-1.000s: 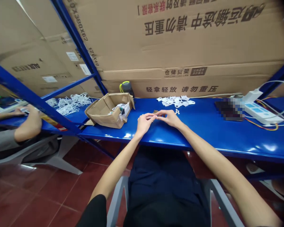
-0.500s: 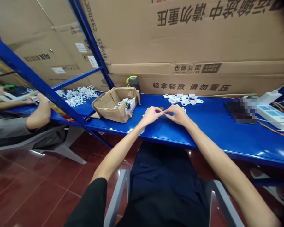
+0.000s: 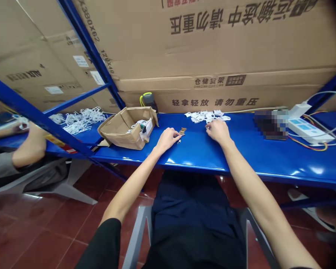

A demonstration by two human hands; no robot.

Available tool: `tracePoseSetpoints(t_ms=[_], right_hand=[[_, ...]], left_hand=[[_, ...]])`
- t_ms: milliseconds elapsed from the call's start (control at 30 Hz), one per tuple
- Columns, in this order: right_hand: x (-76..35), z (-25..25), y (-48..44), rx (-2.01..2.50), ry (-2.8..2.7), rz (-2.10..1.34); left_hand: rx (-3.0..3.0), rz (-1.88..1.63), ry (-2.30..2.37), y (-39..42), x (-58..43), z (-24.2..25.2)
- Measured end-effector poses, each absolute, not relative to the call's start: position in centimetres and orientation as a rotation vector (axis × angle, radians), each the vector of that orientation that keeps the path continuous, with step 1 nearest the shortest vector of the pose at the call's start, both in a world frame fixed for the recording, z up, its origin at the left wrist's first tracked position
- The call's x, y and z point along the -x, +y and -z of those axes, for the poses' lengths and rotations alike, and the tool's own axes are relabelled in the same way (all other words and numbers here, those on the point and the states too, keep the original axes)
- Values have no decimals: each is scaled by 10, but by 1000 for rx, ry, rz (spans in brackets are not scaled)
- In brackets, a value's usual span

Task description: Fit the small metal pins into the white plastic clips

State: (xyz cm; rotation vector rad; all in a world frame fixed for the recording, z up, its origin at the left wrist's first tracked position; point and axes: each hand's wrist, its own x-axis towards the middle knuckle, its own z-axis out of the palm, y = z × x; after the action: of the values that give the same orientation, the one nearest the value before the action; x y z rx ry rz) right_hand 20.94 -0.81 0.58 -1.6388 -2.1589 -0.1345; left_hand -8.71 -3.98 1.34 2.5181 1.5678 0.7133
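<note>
My left hand [image 3: 168, 139] rests low over the blue tabletop with its thumb and fingers drawn together; anything pinched there is too small to name. Right by those fingertips lie small brown strip-like pieces [image 3: 182, 131] and a tiny pale bit [image 3: 179, 141]. Farther right, my right hand [image 3: 218, 130] is bent down to the table, its fingers curled together, and whatever they may grip is hidden. Just behind it spreads a pile of flat white plastic parts [image 3: 203, 117], some with round holes.
An open cardboard box [image 3: 120, 140] with mixed small parts stands left, a dark bottle [image 3: 149, 100] behind it. At right are a pixelated dark object [image 3: 270, 125] and a power strip [image 3: 310, 130] with cables. Beyond the blue post, a co-worker's arm [image 3: 30, 144] is near white cords [image 3: 85, 118].
My hands, fingertips together before, have parted. The left moved slightly left, and the right moved right toward the white parts. The brown pieces now show between them. The view has shifted a little.
</note>
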Motion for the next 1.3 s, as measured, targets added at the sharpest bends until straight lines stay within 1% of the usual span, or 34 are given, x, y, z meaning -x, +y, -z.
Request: tracePoseSetpoints(t_ms=[267,333,500,600,733,967,1300], right_hand=[[-211,-10,-15,1758,-2062,193],[-204,-12,-17,1632,-2093,134],[-164,-9,-28,1015,-2393,-195],[-145,-5,-35,867,-2458,-317],[-141,0,-35,894,-2464,-389],[-142,3,-33,852,-2467,-466],[-137,2,-39,807,-2488,-427]], left_hand=[[-2592,-585,1733,-42,88,-23],[-2581,-602,1732,-45,90,-26],[-2516,-701,1670,-68,96,-31],[-2567,-603,1647,-82,92,-29],[-2584,-519,1634,-86,83,-23],[-2490,-616,1634,-90,93,-17],[-2461,-526,1501,-111,95,-25]])
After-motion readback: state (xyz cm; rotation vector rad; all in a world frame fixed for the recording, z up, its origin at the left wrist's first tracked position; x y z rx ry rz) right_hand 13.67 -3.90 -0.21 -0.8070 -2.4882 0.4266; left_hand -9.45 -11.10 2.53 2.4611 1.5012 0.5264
